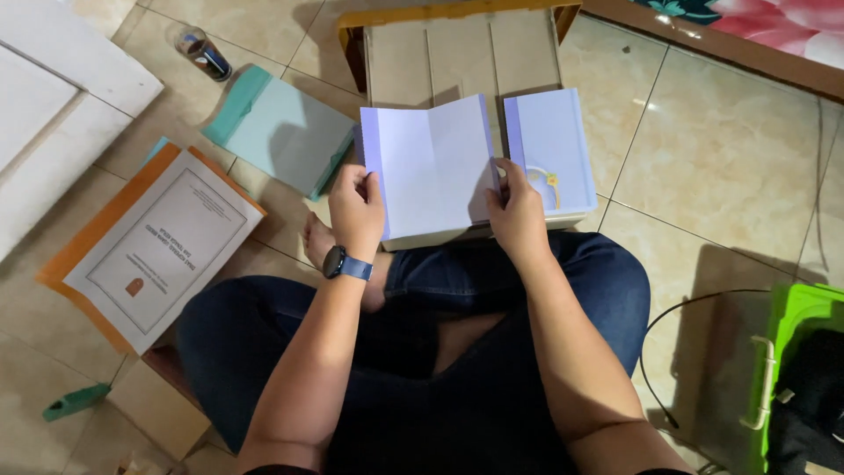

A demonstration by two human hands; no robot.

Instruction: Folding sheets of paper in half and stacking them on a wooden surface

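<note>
I hold a pale lilac folded card sheet (pixel 431 163) in front of my crossed legs. My left hand (pixel 356 211) grips its lower left edge; a dark watch with a blue strap sits on that wrist. My right hand (pixel 517 215) pinches the sheet's lower right edge. Just right of it, a second lilac piece (pixel 552 145) with a small yellow mark rests on the low cardboard tray (pixel 457 53), touching my right fingers.
On the tiled floor lie a teal folder (pixel 277 132), a white printed document on an orange folder (pixel 154 251), a small jar (pixel 202 51), a white panel (pixel 44 97) at far left, a green bin (pixel 791 352) with a black cable at right, and a small green object (pixel 77 401).
</note>
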